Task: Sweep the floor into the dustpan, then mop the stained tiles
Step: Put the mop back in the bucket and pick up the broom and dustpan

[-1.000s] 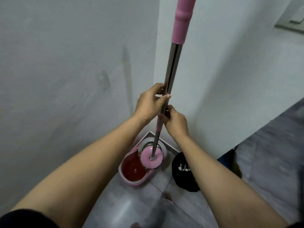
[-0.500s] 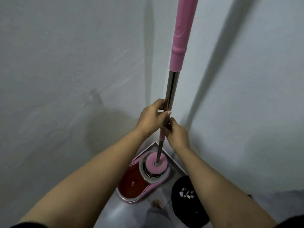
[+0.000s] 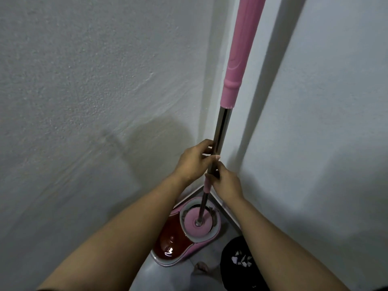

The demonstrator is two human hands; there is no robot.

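Both hands are on the mop [image 3: 222, 127]. The left hand [image 3: 194, 162] wraps the steel pole and the right hand [image 3: 227, 183] grips it just below, the two touching. The mop stands nearly upright with its round pink head [image 3: 198, 224] in the spinner side of the pink bucket [image 3: 175, 210], tucked into the wall corner. There's dark reddish water in the other half, and a black bag [image 3: 237, 274] sits beside it.

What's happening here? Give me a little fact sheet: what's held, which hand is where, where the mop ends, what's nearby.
Held: pink-and-steel mop pole, near upright
Left hand: grips the steel shaft
Right hand: grips just below the left
Mop end: round pink disc in the pink spin bucket
Bucket's other half: dark red liquid
Nearby: black round container, right of the bucket
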